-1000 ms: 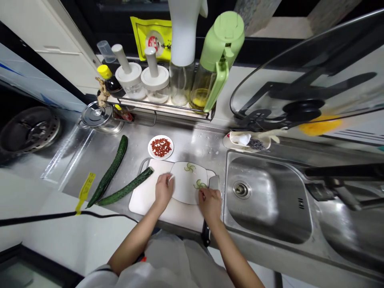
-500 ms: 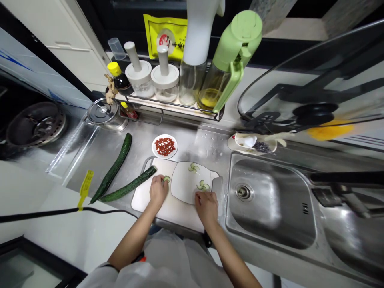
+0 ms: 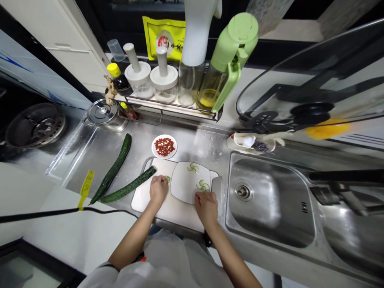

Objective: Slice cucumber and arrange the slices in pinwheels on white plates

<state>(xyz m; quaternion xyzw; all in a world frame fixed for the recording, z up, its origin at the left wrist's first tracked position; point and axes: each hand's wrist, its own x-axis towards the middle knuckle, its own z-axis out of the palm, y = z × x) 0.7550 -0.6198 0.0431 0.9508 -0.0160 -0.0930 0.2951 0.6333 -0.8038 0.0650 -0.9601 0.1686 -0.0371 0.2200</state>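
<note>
My left hand (image 3: 158, 189) rests over the white cutting board (image 3: 141, 202), its fingertips pinched at a small pile of cucumber slices (image 3: 167, 179). A white plate (image 3: 186, 186) with rounded corners lies on the board. Cucumber slices form a pinwheel (image 3: 193, 167) near its far edge and a second pinwheel (image 3: 203, 185) at its right side. Just below that second one, my right hand (image 3: 207, 206) is at the plate's near right edge with fingers curled together; anything between them is hidden. The cut end of a cucumber (image 3: 130, 187) lies over the board's left edge.
Another cucumber (image 3: 114, 168) lies farther left. Behind the board stands a small plate (image 3: 155, 152) of red berries. A rack (image 3: 180, 109) with jars and bottles runs along the wall. To the right is a steel sink (image 3: 270, 200); a lidded pot (image 3: 105, 116) stands at back left.
Both hands stay nearly in place. My left fingertips have shifted slightly at the cucumber slices, and the view has moved a little.
</note>
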